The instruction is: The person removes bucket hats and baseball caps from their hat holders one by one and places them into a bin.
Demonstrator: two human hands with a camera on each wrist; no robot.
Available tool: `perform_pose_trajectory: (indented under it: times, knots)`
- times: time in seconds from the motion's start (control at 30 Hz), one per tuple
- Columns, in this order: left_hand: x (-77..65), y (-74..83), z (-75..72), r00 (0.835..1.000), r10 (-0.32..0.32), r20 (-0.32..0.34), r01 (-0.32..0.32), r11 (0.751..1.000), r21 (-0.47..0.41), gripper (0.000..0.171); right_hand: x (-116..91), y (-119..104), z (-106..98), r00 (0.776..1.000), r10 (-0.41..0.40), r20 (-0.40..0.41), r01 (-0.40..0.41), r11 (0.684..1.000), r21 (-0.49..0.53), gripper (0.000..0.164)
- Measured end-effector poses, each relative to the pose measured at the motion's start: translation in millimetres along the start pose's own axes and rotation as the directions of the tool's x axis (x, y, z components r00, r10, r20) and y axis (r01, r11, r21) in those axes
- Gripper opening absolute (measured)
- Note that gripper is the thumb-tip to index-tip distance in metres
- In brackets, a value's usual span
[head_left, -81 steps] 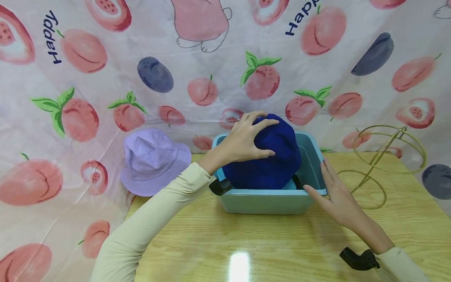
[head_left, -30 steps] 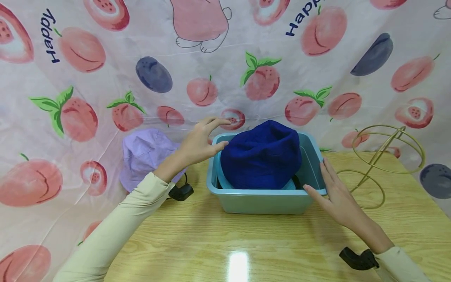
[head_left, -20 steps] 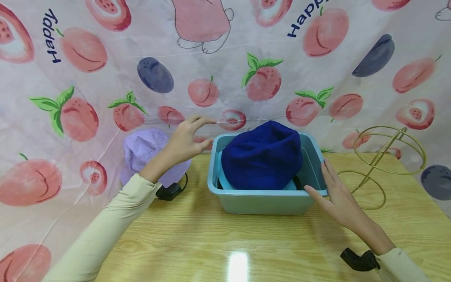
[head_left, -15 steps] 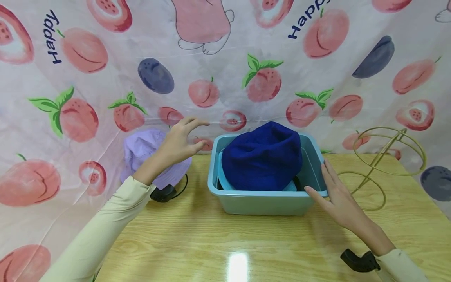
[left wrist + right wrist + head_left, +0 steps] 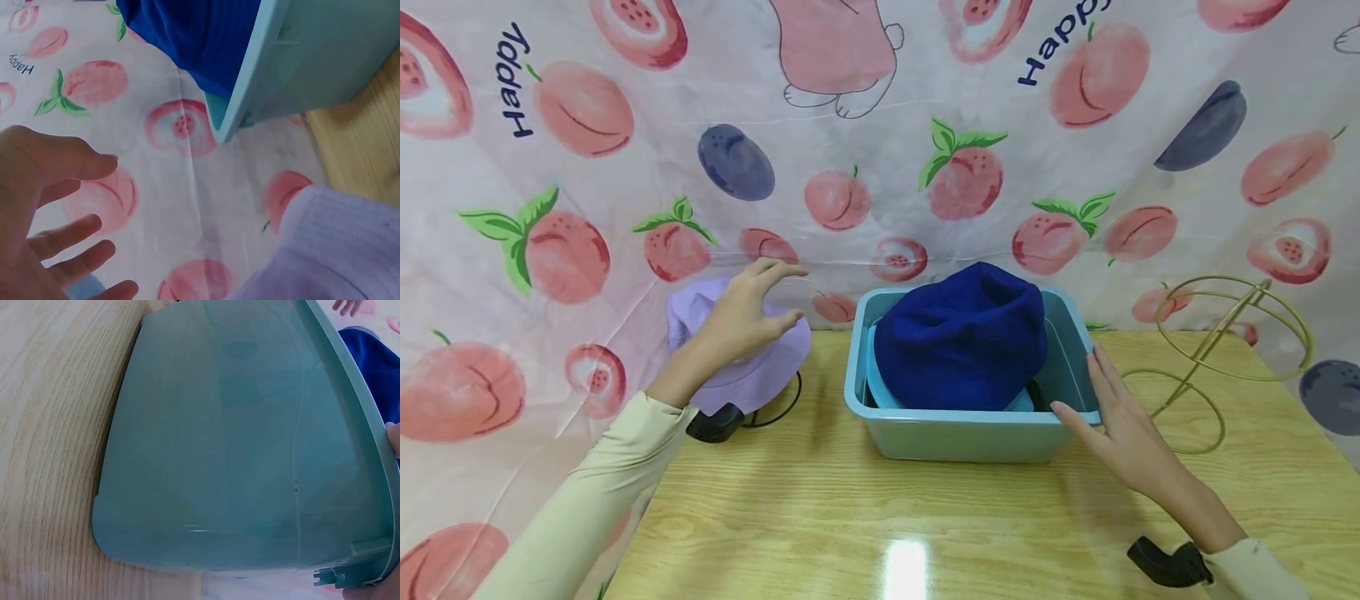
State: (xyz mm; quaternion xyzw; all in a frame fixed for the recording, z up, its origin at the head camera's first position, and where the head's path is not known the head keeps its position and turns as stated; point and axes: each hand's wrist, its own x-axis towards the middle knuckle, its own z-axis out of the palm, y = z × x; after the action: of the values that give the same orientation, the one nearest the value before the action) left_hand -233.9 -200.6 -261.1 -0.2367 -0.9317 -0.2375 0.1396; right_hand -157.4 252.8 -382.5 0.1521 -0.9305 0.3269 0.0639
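Observation:
My left hand (image 5: 741, 312) hovers over the lavender bucket hat (image 5: 775, 362), fingers spread and holding nothing. In the left wrist view, part of that hat (image 5: 331, 250) shows at lower right, apart from the fingers. A navy blue hat (image 5: 958, 337) sits in the light blue plastic bin (image 5: 962, 437), on top of something turquoise (image 5: 880, 383) that it mostly hides. My right hand (image 5: 1123, 429) rests at the bin's front right corner, its fairly straight fingers along the side and the thumb on the front rim. The right wrist view shows the bin's outer wall (image 5: 219, 444) and the thumb (image 5: 394, 436).
A gold wire stand (image 5: 1206, 346) with round loops leans behind the right hand. The wooden table (image 5: 820, 517) runs back to a fruit-print cloth (image 5: 865, 150). A black strip (image 5: 1036, 393) shows inside the bin. A thin black cable (image 5: 793, 396) loops near the left wrist.
My left hand has left the navy hat and moved left over the lavender hat, fingers staying spread. The navy hat sits in the bin; my right hand has stayed at the bin's corner.

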Motion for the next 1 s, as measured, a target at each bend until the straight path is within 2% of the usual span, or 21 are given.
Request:
perform_pose_trajectory:
  times: [0.23,0.47,0.63,0.73,0.87,1.0]
  knots:
    - [-10.7,-9.3,-8.6,0.999,-0.053,0.013,0.053,0.998,0.029,0.052,-3,2,3,1.000,0.008,0.003,-0.008,1.000,-0.004,0.083]
    - [-17.9,-20.7,-18.2,0.998,-0.064,-0.018,0.064,0.997,0.046,0.050,-3,1,3,1.000,0.011,0.002,-0.011,1.000,0.005,0.083]
    - [-22.5,-27.2,-28.2,0.993,-0.113,-0.017,0.114,0.993,0.044,0.050,-3,2,4,1.000,-0.004,-0.011,0.004,1.000,0.008,0.082]
    - [-24.1,-32.5,-34.4,0.990,-0.140,-0.017,0.140,0.987,0.079,0.051,-3,2,5,1.000,-0.006,-0.010,0.006,1.000,0.010,0.081]
    - [-25.0,-41.1,-42.2,0.989,-0.150,0.016,0.146,0.980,0.137,0.055,-4,2,5,1.000,-0.006,-0.013,0.006,1.000,0.012,0.081]
    - [-26.3,-50.8,-48.6,0.981,-0.177,0.079,0.166,0.978,0.126,0.059,-4,3,5,1.000,-0.003,-0.011,0.003,1.000,0.010,0.082]
